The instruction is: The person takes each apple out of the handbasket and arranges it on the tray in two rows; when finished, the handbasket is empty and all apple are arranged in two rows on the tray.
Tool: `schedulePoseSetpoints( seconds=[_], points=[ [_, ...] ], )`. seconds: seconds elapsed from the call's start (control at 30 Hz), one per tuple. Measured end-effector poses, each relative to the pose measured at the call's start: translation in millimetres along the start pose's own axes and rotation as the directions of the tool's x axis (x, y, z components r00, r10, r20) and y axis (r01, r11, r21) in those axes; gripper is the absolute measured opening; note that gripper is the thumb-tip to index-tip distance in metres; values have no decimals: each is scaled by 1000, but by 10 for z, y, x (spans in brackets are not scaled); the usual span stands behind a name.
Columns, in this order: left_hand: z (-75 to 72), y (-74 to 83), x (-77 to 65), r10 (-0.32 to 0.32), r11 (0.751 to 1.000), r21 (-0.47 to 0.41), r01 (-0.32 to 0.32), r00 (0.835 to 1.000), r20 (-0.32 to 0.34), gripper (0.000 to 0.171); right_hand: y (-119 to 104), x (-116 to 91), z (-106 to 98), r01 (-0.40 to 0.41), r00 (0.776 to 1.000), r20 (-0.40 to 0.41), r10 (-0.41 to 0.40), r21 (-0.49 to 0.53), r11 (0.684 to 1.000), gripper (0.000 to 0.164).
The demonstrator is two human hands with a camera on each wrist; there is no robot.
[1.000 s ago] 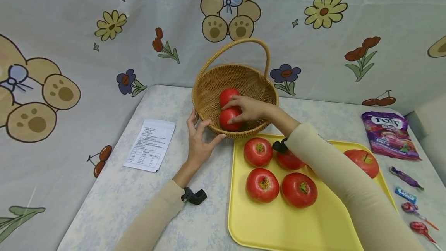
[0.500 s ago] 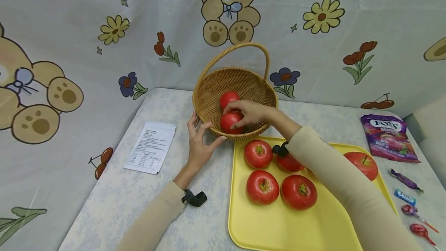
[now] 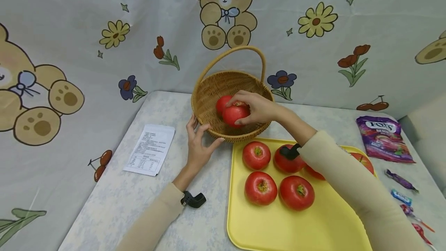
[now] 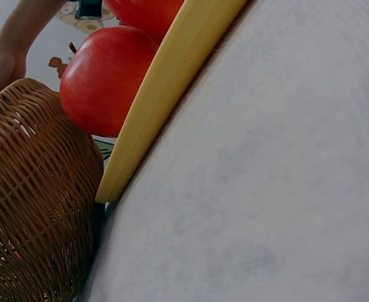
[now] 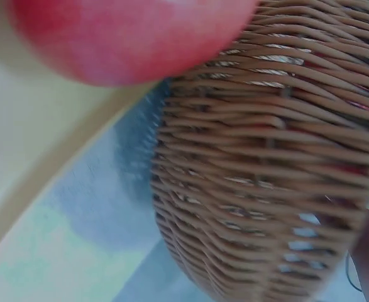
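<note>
My right hand grips a red apple inside the wicker basket, thumb on its near side and fingers over its far side. A second red apple sits just behind it, partly covered. At the basket's near left, my left hand holds the outer side, with thumb and fingers spread along the rim. The basket leans with its mouth toward me and its handle upright at the back. In the right wrist view, the woven wall hides most of the right hand's hold.
Right of the left forearm lies a yellow tray bearing several red apples, its far edge close to the basket. A printed white packet lies left. A purple candy bag, wrapped sweets and lollipops line the right.
My right hand has drawn the gripped apple slightly up and right inside the basket, turning its top into view. The left hand keeps its place at the rim. The head view has shifted slightly.
</note>
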State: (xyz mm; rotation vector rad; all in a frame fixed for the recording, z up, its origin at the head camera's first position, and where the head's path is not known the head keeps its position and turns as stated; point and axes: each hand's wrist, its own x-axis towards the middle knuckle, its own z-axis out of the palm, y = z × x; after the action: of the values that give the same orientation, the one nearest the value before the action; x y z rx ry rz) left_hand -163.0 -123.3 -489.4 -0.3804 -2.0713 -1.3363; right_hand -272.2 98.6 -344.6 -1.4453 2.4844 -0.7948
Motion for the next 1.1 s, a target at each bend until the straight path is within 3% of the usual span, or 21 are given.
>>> schedulePoseSetpoints(
  seconds=[0.27, 0.7, 0.83, 1.1],
  points=[
    [-9, 8, -24, -18, 1000, 3, 18, 1000, 1, 44, -159, -218, -241, 33, 997, -70, -33, -3, 999, 50],
    [7, 12, -30, -43, 999, -4, 43, 999, 3, 47, -370, -600, -422, 33, 992, -117, -40, -59, 998, 54],
    [6, 15, -19, -34, 999, -7, 34, 999, 4, 44, -386, -813, -469, 18, 992, -126, -27, -70, 997, 53],
    [11, 15, -13, -22, 1000, -15, 22, 1000, -1, 43, -369, -1391, -440, -92, 985, -156, 77, -96, 991, 57]
  ],
)
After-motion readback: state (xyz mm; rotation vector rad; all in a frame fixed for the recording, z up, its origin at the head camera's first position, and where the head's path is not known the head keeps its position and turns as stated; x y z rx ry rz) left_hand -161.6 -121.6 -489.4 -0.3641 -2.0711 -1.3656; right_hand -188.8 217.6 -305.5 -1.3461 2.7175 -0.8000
